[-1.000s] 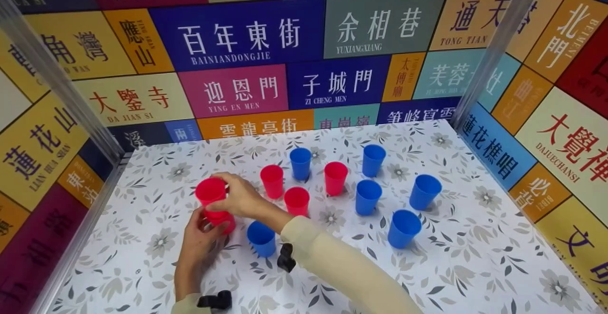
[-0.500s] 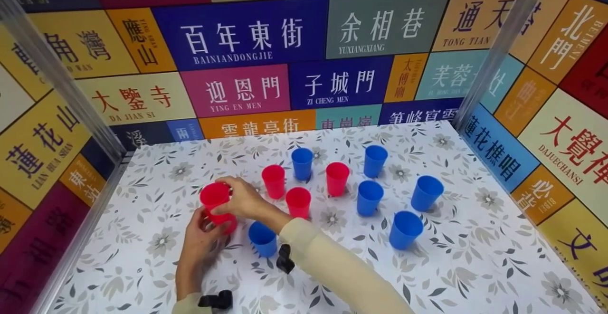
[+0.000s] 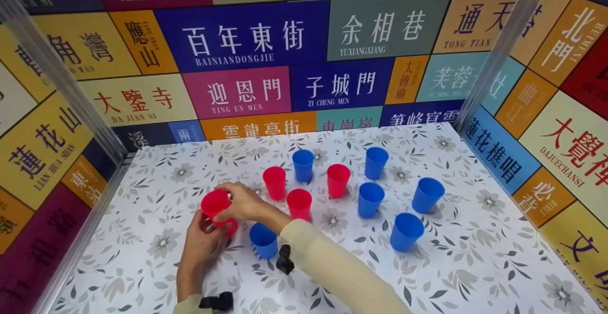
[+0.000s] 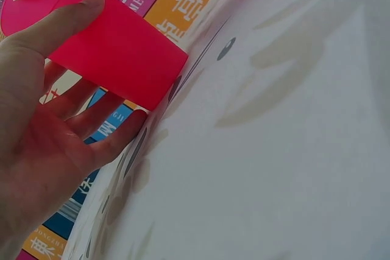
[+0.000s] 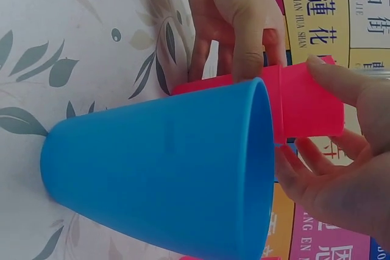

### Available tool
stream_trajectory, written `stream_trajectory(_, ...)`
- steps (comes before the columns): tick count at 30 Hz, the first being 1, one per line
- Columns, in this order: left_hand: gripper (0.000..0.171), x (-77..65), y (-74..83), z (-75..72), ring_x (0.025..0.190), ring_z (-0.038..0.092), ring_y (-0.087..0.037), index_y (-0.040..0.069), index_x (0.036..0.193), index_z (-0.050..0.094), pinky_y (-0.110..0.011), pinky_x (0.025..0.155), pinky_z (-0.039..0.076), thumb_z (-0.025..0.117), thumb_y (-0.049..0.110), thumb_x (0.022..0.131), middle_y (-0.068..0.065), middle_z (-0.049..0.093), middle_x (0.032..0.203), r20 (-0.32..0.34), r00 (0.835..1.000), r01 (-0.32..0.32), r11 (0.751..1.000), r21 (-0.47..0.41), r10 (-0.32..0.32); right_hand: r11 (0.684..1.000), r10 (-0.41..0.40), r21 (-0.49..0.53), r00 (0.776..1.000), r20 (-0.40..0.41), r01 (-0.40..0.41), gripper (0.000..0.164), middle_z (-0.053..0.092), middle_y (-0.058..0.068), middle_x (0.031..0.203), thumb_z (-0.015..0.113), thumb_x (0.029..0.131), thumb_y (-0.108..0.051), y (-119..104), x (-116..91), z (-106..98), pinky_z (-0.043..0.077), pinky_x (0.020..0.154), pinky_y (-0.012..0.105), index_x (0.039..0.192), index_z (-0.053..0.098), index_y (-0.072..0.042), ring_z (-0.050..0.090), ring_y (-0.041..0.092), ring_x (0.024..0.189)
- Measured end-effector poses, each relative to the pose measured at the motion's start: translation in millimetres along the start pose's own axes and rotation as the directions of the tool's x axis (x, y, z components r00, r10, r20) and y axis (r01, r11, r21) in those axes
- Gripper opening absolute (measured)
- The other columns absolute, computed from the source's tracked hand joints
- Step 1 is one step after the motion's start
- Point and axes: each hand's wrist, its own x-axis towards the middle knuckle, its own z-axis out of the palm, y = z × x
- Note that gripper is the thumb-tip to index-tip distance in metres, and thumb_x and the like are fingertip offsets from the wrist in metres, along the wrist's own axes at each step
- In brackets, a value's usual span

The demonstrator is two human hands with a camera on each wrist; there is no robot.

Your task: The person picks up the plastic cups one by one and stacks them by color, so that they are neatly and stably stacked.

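Two red cups are held one in the other at the left of the table. My right hand (image 3: 248,203) grips the upper red cup (image 3: 214,202) near its rim, thumb in front and fingers behind. Beneath it, the lower red cup (image 4: 125,50) stands on the table with my left hand (image 3: 197,242) curled round its side. In the right wrist view the upper cup's base sits partly inside the lower cup, with a band of its wall showing above the rim. A blue cup (image 3: 263,241) stands upright beside the hands and covers part of the lower cup in that view.
Three more red cups, one nearest the right forearm (image 3: 299,204), stand upright mid-table. Several blue cups, such as this blue cup (image 3: 407,232), stand at the back and right. The flower-patterned tabletop (image 3: 475,266) meets a sign-printed wall (image 3: 237,33) behind.
My right hand has lowered the upper red cup further into the lower one. The left hand keeps its hold and the other cups stay in place.
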Motion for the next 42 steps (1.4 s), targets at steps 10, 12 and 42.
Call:
stream_trajectory(10, 0.073, -1.7, 0.7, 0.1, 0.139, 0.047, -0.028, 0.017, 0.150, 0.035, -0.037, 0.108, 0.049, 0.076, 0.022, 0.090, -0.007, 0.045, 0.152, 0.008, 0.999, 0.052, 0.999, 0.013, -0.052, 0.995, 0.005, 0.096, 0.999, 0.049, -0.010, 0.068, 0.056, 0.004, 0.144, 0.083, 0.081, -0.024, 5, -5, -13, 0.054, 0.098, 0.032, 0.143, 0.054, -0.026, 0.054, 0.023, 0.128)
stream_trajectory(12, 0.076, -1.4, 0.9, 1.4, 0.139, 0.047, -0.028, 0.018, 0.151, 0.033, -0.039, 0.110, 0.048, 0.077, 0.024, 0.089, -0.007, 0.044, 0.153, 0.017, 0.998, 0.062, 0.998, 0.003, -0.062, 0.992, -0.022, 0.125, 0.999, 0.045, 0.016, 0.067, 0.056, 0.003, 0.144, 0.082, 0.083, -0.025, 8, -8, -19, 0.054, 0.099, 0.032, 0.143, 0.053, -0.025, 0.054, 0.024, 0.130)
stream_trajectory(42, 0.082, -3.2, 2.4, 8.8, 0.140, 0.042, -0.028, 0.018, 0.152, 0.032, -0.046, 0.118, 0.038, 0.080, 0.022, 0.086, -0.007, 0.044, 0.151, -0.016, 0.991, 0.129, 0.990, -0.054, -0.130, 0.767, -0.398, 0.406, 0.865, -0.305, 0.496, 0.060, 0.052, 0.016, 0.148, 0.076, 0.088, -0.016, 86, -108, -121, 0.039, 0.116, 0.053, 0.142, 0.053, -0.006, 0.046, 0.034, 0.140)
